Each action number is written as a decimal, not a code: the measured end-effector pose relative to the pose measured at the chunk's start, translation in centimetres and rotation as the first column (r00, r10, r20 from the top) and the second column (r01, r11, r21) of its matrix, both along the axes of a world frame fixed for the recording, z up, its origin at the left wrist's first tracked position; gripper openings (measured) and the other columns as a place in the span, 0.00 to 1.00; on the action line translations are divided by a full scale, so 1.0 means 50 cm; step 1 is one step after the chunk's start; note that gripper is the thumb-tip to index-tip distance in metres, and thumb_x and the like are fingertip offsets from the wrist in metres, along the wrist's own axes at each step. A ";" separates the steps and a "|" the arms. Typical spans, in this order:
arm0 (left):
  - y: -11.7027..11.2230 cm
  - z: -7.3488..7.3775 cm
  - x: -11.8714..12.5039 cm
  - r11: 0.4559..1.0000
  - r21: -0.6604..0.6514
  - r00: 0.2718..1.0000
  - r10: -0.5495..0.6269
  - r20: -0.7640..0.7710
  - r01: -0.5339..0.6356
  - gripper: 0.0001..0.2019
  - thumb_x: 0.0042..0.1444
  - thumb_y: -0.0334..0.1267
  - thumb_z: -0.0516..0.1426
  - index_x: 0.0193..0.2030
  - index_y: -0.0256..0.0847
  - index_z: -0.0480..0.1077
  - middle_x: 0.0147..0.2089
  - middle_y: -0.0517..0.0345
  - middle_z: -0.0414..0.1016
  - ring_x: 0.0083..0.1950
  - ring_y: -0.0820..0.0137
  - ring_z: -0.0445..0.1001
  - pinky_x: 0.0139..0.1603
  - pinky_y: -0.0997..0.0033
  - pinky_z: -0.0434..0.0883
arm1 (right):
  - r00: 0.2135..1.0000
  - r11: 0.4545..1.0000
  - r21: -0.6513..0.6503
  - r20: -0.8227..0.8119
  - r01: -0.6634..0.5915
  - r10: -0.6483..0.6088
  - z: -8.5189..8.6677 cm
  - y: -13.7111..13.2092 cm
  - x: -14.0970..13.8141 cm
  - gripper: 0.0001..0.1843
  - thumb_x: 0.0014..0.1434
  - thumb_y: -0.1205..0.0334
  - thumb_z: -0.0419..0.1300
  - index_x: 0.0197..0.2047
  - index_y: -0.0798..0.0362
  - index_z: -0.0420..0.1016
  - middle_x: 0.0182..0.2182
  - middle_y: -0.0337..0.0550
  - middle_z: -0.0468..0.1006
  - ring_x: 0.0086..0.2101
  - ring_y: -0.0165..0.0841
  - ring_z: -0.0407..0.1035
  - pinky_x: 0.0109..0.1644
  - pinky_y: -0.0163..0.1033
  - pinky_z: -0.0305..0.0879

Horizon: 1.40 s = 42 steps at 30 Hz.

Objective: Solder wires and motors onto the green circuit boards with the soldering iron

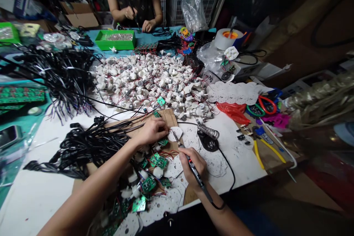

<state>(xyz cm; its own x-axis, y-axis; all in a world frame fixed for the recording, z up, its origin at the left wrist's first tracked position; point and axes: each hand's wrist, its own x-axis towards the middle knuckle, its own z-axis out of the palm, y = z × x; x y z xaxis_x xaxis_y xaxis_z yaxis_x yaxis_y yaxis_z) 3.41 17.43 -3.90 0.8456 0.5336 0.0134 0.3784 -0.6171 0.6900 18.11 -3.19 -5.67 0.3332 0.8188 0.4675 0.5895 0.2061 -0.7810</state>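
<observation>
My right hand (195, 164) is closed around a soldering iron (197, 174) with a dark handle and a small red light. The iron's tip points up and left, over a white disc-like piece (176, 134) beside my left hand. My left hand (155, 129) has its fingers curled and pressed together; what they pinch is hidden. Close by it lie a small green circuit board (163, 142) and the ends of black cables (91, 142). Below the hands are more green boards (158, 160) with white motor-like parts and red wires. A soldering iron stand (208, 132) with a coiled spring is right of the iron.
A large heap of white motor-like parts (149, 81) covers the table's middle. Bundled black cables (63, 73) lie left. Across the table, a person (135, 0) works near a green tray (115, 40). Yellow-handled pliers (267, 151) and scissors (265, 105) are at the right edge.
</observation>
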 end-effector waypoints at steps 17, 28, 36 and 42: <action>-0.003 -0.007 0.005 0.997 0.071 0.999 0.003 -0.038 0.000 0.05 0.58 0.31 0.61 0.33 0.39 0.79 0.36 0.54 0.76 0.38 0.69 0.73 0.42 0.71 0.66 | 0.999 1.000 -0.018 0.042 -0.009 0.010 0.005 0.007 -0.001 0.10 0.70 0.69 0.58 0.49 0.50 0.80 0.34 0.44 0.83 0.35 0.34 0.80 0.42 0.38 0.79; -0.006 -0.007 0.005 0.998 0.067 0.999 0.003 -0.036 0.000 0.05 0.59 0.31 0.61 0.34 0.38 0.78 0.37 0.54 0.76 0.38 0.69 0.73 0.41 0.71 0.66 | 0.975 0.997 0.021 0.211 -0.076 0.070 -0.006 0.010 -0.007 0.11 0.68 0.72 0.59 0.50 0.53 0.78 0.33 0.45 0.82 0.33 0.35 0.79 0.39 0.39 0.78; -0.005 -0.007 0.004 0.999 0.040 0.999 0.007 -0.032 -0.006 0.04 0.59 0.32 0.61 0.34 0.39 0.78 0.38 0.54 0.77 0.39 0.69 0.74 0.42 0.71 0.67 | 0.998 0.999 0.026 0.052 -0.021 0.020 0.004 0.003 -0.003 0.13 0.69 0.72 0.58 0.52 0.51 0.78 0.36 0.45 0.82 0.37 0.35 0.79 0.43 0.40 0.79; -0.009 0.008 0.006 0.999 0.041 0.999 0.001 -0.039 0.001 0.05 0.59 0.32 0.60 0.33 0.38 0.77 0.36 0.54 0.78 0.39 0.67 0.74 0.44 0.70 0.67 | 0.999 0.999 0.014 -0.011 0.045 -0.045 -0.001 0.001 0.001 0.11 0.70 0.70 0.57 0.50 0.50 0.78 0.36 0.44 0.82 0.35 0.34 0.79 0.41 0.39 0.78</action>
